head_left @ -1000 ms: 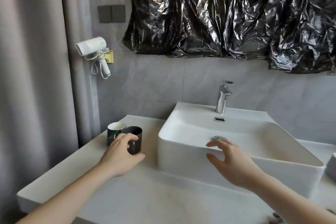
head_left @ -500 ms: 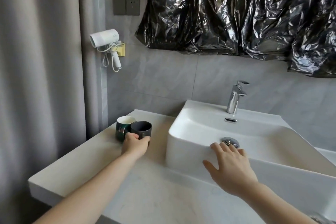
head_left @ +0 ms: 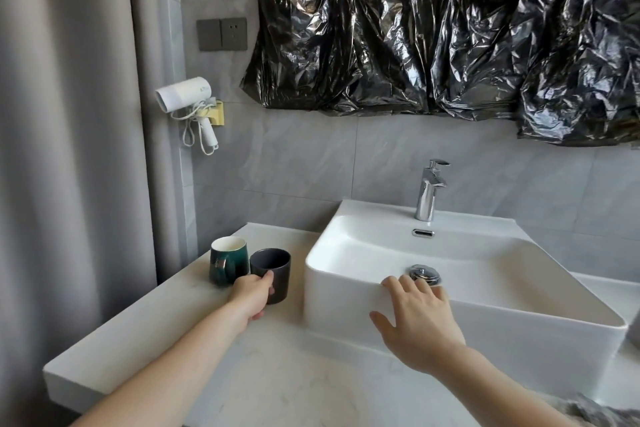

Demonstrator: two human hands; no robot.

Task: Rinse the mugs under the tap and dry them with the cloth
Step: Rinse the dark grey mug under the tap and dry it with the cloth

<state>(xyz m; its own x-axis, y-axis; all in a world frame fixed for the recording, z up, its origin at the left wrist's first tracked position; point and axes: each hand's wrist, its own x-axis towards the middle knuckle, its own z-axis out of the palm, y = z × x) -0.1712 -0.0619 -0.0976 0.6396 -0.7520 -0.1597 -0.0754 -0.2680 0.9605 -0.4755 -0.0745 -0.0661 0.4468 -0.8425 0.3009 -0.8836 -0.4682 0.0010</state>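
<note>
Two mugs on the tabletop [head_left: 214, 354], far left corner, just left of the basin [head_left: 346, 302]. Basin dry-looking, tap [head_left: 429, 191] at its back edge, no water running. Green mug [head_left: 227, 265] stands nearer the corner; dark mug [head_left: 272, 274] just beside it, apparently touching. Left hand [head_left: 251, 295] curls its fingers round the dark mug's near side, thumb over the front. Right hand [head_left: 417, 314] rests on the basin's front rim, fingers spread and straight, holding nothing. Step judged: lifting the dark mug. Firm wrap before raising; lift straight up so the neighbour isn't knocked. Right hand free for the tap lever. Cloth not identified.
</note>
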